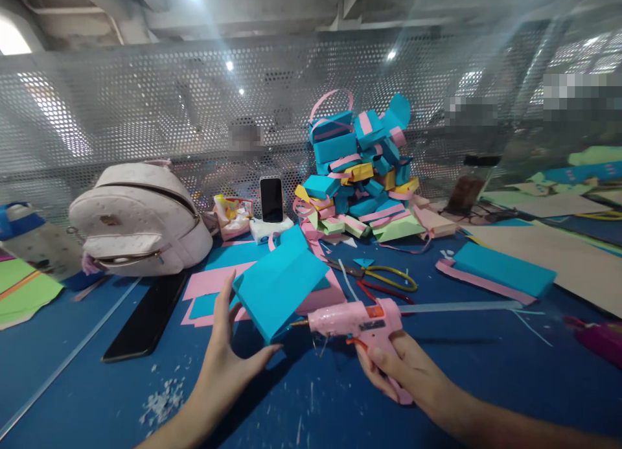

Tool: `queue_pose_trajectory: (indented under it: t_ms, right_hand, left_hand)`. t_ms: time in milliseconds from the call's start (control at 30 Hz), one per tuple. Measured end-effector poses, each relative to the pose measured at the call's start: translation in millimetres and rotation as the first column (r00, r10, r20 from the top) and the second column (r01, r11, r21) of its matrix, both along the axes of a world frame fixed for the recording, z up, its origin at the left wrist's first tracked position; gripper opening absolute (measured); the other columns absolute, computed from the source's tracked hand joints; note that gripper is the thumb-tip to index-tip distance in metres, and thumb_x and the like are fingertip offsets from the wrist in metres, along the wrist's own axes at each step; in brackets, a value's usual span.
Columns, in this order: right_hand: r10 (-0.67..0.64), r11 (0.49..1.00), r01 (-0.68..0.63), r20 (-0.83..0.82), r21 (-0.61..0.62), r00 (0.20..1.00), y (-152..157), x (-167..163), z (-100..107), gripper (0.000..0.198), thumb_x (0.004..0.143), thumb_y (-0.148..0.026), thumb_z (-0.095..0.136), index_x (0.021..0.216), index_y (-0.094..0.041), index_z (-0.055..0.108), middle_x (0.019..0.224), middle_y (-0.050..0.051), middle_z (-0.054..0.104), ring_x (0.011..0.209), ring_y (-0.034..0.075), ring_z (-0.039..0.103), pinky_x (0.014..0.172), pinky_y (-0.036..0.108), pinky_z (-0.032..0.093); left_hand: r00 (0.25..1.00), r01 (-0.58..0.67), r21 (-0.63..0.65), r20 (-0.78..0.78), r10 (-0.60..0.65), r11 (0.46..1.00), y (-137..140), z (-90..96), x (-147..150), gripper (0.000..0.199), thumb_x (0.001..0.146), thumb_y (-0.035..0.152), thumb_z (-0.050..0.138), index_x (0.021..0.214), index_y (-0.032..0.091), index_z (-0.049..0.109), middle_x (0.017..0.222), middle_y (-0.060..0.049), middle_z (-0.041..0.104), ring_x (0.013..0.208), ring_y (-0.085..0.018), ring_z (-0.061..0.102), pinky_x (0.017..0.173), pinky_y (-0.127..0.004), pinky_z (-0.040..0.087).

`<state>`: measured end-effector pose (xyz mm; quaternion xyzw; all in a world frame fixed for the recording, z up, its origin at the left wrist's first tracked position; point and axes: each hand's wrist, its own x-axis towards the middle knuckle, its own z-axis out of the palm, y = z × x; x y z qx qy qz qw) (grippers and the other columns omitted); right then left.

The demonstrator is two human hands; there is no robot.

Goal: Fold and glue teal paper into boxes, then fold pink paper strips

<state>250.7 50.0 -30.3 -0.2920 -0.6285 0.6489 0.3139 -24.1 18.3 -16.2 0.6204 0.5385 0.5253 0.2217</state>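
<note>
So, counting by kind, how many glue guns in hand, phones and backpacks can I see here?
Pink plastic glue gun, held in the right hand: 1
Phones, a flat black rectangular phone and an upright pale-rimmed phone: 2
Whitish zip-up backpack: 1
Total: 4

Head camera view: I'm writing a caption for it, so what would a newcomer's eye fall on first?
Probably the heap of blue, pink, yellow and green paper pieces, piled at the back of the blue table, right of centre. Next, the pink glue gun in the right hand, its nozzle toward the blue folded paper at the left hand.
</note>
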Motion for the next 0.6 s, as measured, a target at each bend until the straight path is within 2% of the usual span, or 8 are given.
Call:
queue_pose_trajectory:
  t_ms: [233,433,600]
  right_hand:
    - [-0.037,0.998,0.036,0.02,0.055,0.999,1.9,2.4,-4.6,0.061,0.088,-0.073,0.046,0.059,-0.019,0.043,0.046,-0.005,0.038,0.041,0.006,0.032,0.043,0.022,0.026]
    - [-0.051,0.997,0.05,0.008,0.062,0.999,4.8,2.6,-9.7,0.061,0.091,-0.07,0.044,0.057,-0.02,0.043,0.045,-0.005,0.037,0.042,0.007,0.033,0.044,0.022,0.027]
    - [-0.043,0.998,0.042,0.002,0.051,0.999,5.8,1.1,-6.9,0.061,0.091,-0.07,0.043,0.056,-0.02,0.043,0.043,-0.005,0.036,0.041,0.007,0.033,0.044,0.023,0.026]
  left_hand:
    - [1.0,-0.013,-0.019,0.007,0.013,1.0,0.8,-3.7,-3.9,0.106,0.07,0.04,0.082,0.152,0.043,0.015,0.161,-0.005,0.021,0.143,-0.041,0.031,0.115,-0.063,0.027]
    - [1.0,-0.01,-0.022,-0.004,0.01,1.0,2.1,-6.5,-5.5,0.106,0.071,0.038,0.082,0.152,0.044,0.014,0.162,-0.004,0.019,0.147,-0.039,0.022,0.116,-0.065,0.023]
    - [0.999,-0.033,-0.054,0.036,0.035,0.998,-0.2,-3.7,-2.4,0.105,0.071,0.039,0.081,0.152,0.044,0.015,0.162,-0.004,0.02,0.145,-0.04,0.026,0.117,-0.063,0.024]
